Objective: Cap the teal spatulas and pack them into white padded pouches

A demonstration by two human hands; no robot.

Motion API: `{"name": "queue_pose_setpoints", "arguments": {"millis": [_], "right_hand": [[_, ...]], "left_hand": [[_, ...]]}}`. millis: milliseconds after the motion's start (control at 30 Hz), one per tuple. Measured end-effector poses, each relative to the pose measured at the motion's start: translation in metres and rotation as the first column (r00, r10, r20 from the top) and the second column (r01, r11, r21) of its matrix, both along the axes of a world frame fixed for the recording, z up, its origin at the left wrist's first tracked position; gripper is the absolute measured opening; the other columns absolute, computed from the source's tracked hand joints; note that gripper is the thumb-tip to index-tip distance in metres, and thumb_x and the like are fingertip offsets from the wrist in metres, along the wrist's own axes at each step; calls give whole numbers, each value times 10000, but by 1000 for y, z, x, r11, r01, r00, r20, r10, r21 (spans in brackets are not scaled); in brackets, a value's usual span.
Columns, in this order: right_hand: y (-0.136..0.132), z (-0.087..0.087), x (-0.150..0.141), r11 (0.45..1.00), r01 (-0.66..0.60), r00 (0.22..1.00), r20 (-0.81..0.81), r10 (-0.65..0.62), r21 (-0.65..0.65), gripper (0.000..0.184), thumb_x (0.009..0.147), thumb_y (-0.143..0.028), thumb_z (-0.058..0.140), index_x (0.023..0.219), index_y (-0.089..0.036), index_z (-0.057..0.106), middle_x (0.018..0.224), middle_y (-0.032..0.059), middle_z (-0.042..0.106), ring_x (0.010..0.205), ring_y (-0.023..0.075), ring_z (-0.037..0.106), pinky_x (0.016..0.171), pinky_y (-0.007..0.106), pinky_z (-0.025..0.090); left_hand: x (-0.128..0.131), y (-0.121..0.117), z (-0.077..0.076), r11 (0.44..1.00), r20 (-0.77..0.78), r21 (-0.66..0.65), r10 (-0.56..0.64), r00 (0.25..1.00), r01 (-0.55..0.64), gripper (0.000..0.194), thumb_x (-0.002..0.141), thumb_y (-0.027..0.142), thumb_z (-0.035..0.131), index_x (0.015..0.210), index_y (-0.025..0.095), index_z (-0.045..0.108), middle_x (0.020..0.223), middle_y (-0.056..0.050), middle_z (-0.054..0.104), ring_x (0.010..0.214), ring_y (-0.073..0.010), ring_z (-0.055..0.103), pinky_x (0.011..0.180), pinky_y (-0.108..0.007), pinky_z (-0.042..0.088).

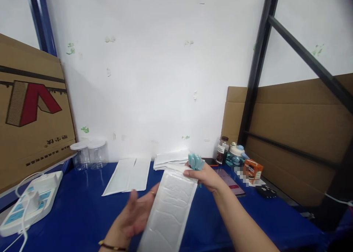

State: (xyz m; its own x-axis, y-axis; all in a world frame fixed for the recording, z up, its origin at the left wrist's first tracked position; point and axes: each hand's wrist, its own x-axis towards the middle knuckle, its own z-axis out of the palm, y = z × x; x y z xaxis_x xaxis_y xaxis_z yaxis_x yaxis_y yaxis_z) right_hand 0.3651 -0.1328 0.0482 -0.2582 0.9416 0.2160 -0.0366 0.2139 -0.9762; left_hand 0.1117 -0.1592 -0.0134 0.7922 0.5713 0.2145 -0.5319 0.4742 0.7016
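Observation:
A long white padded mailer (172,209) slants up from the bottom edge to the middle of the head view. My right hand (202,174) grips its top right corner, thumb on the front. A light-blue bunched thing (196,161) shows at the fingers of that hand; its kind is unclear. My left hand (139,211) is by the mailer's left edge, palm toward it, with thumb raised apart. Its fingertips are partly hidden behind the mailer. Two flat white mailers (128,175) lie on the blue table to the left, and a stack of white mailers (169,159) lies behind.
The blue table (79,215) meets a white wall. At left are a power strip (33,204), two clear lidded jars (96,156) and a cardboard box (33,108). At right are a dark-capped bottle (222,151), an orange box (253,170) and a tablet-like slab (231,183).

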Motion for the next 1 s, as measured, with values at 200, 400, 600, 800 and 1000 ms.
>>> {"name": "queue_pose_setpoints", "arguments": {"millis": [200,400,600,800,1000], "right_hand": [[-4,1,-12,997,-75,995,63,75,6,291,580,-304,766,762,-157,594,614,-20,519,479,78,416,410,199,283],[3,17,9,995,76,965,-257,-56,68,223,740,-377,638,764,-156,620,419,-92,323,343,44,254,377,201,253],[-7,70,-9,960,107,911,-412,11,260,317,821,-414,499,719,-160,659,640,50,642,786,212,615,768,340,449],[-9,70,-34,982,15,999,-32,-9,187,378,809,-484,496,940,-186,689,1044,67,635,843,204,576,709,306,447],[-11,48,-38,989,-130,974,194,115,70,395,758,-486,593,1045,-221,651,837,36,635,675,150,544,568,248,419]], "left_hand": [[50,-1,-4,950,-113,-2,-309,944,311,867,594,610,615,1233,39,480,1233,-200,517,1185,-363,425,997,-438,284],[47,14,-3,992,-94,80,-86,992,94,607,642,232,654,1220,173,480,971,-58,586,868,-187,582,836,-342,408],[52,35,23,972,-115,211,-78,990,101,679,607,263,660,1239,124,455,1002,-90,572,890,-203,566,801,-316,402],[71,37,32,946,-69,282,-149,986,162,745,508,241,663,1213,89,476,1008,-123,585,905,-236,556,809,-323,381],[72,47,16,962,-11,217,-167,986,165,600,530,257,636,1095,79,541,942,-107,575,843,-204,539,743,-290,394]]}}
